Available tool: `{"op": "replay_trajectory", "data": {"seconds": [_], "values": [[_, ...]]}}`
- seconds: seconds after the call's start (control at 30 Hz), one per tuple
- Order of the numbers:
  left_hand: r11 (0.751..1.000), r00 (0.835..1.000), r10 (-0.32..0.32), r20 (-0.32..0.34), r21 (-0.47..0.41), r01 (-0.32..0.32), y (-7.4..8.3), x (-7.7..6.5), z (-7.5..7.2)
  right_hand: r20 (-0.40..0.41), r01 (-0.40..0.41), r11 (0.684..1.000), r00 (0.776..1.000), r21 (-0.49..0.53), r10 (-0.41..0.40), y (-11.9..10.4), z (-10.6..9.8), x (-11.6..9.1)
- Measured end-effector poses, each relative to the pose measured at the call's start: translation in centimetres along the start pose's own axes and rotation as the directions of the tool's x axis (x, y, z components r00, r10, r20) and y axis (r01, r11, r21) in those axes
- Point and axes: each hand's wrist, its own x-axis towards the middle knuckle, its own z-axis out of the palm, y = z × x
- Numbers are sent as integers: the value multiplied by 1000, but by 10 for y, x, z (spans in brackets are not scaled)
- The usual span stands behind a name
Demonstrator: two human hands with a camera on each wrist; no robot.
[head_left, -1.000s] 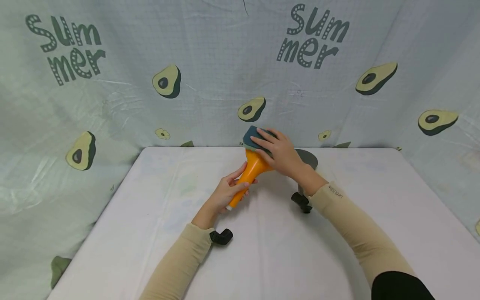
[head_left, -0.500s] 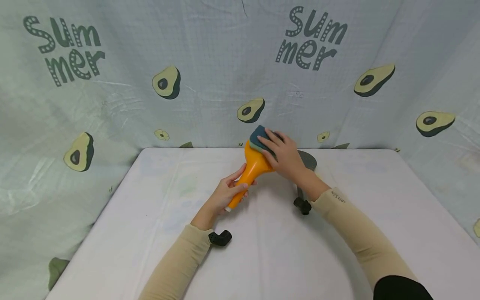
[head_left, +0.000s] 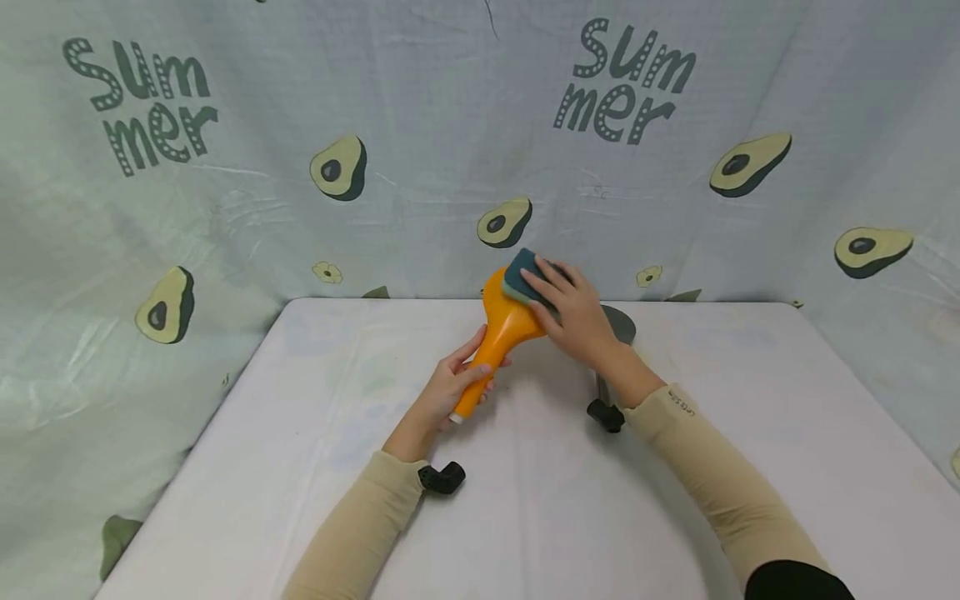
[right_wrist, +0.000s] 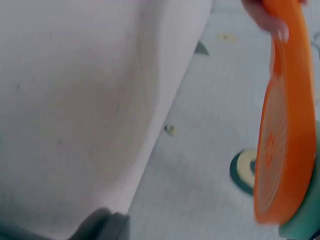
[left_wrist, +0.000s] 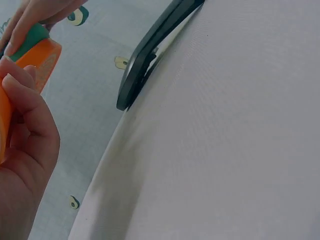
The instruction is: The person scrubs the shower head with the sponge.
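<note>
My left hand (head_left: pixel 453 379) grips the handle of an orange shower head (head_left: pixel 504 321), held tilted above the table with its white handle end toward me. My right hand (head_left: pixel 572 312) holds a two-tone sponge (head_left: pixel 522 271), dark blue-green over lighter green, against the rounded back of the shower head. In the left wrist view the left fingers (left_wrist: pixel 32 107) curl round the orange handle. The right wrist view shows the shower head's pale round face (right_wrist: pixel 272 150) turned away from the sponge, with the lighter green layer (right_wrist: pixel 302 220) pressed on its other side.
A dark grey object with a round flat end (head_left: pixel 621 323) lies on the white-covered table (head_left: pixel 360 517), partly hidden behind the right hand. A curtain (head_left: pixel 420 125) printed with avocados hangs behind the table's far edge. Black wrist camera mounts (head_left: pixel 442 477) stick out from both sleeves.
The sponge has slid right across the back of the shower head in my right hand, uncovering more of its far edge. My left hand stays nearly in place on the handle.
</note>
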Motion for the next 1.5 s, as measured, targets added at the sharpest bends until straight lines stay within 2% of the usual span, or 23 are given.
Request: {"op": "replay_trajectory", "data": {"seconds": [0.1, 0.2, 0.27, 0.37, 0.43, 0.5, 0.6, 0.67, 0.73, 0.8, 0.9, 0.97, 1.03, 1.1, 1.17, 1.27, 1.33, 1.4, 1.5], "values": [[1000, 1000, 10, 2, -18, -10, 0, 0, 1, -9, -154, 986, 988, 55, 155, 13, -7, -2], [999, 1000, 21, -3, -38, -21, 0, 0, 3, -4, -201, 977, 979, 67, 202, 17, -10, -7], [998, 999, 29, -15, -47, -30, 0, 0, 5, -13, -147, 988, 989, 45, 148, 15, -9, -9], [998, 999, 35, -32, -49, -36, 0, 0, 5, -28, 13, 999, 1000, -32, -14, 4, -4, -14], [998, 998, 35, -45, -50, -37, -1, 0, 5, -17, 134, 987, 991, -85, -136, -5, 0, -18], [998, 998, 35, -55, -48, -37, -2, 0, 4, 10, 232, 967, 973, -106, -232, -15, 4, -21], [998, 997, 40, -61, -49, -43, -1, -1, 4, 50, 316, 943, 949, -108, -312, -22, 6, -23], [997, 997, 45, -61, -57, -48, -1, -1, 4, 51, 327, 940, 945, -100, -323, -20, 5, -22], [996, 997, 45, -60, -72, -50, 0, -1, 4, 39, 303, 948, 953, -95, -301, -13, 3, -20], [995, 997, 44, -60, -83, -49, 0, 0, 4, 15, 242, 967, 970, -81, -241, -4, -1, -17], [995, 997, 39, -59, -87, -44, 1, 0, 5, -25, 100, 995, 995, -21, -100, 9, -6, -15], [996, 998, 36, -58, -85, -41, 2, -1, 5, -46, 17, 1000, 999, 12, -17, 13, -9, -15], [996, 998, 33, -56, -83, -38, 3, -1, 5, -57, -13, 1000, 998, 28, 15, 12, -10, -16], [996, 998, 34, -58, -79, -39, 3, -1, 5, -63, 19, 1000, 998, 22, -18, 6, -8, -19], [996, 998, 36, -58, -78, -40, 3, -2, 5, -49, 100, 995, 994, -1, -100, -3, -5, -21], [996, 997, 36, -62, -85, -41, 3, -1, 4, -17, 246, 969, 969, -19, -246, -19, 1, -26], [995, 997, 35, -67, -93, -41, 2, -2, 3, 5, 314, 949, 950, -28, -314, -26, 3, -28], [994, 997, 35, -70, -96, -42, 3, -1, 4, 8, 341, 940, 940, -30, -341, -28, 5, -30], [995, 997, 38, -73, -91, -44, 4, -2, 3, -14, 303, 952, 953, -35, -303, -21, 3, -28]]}}
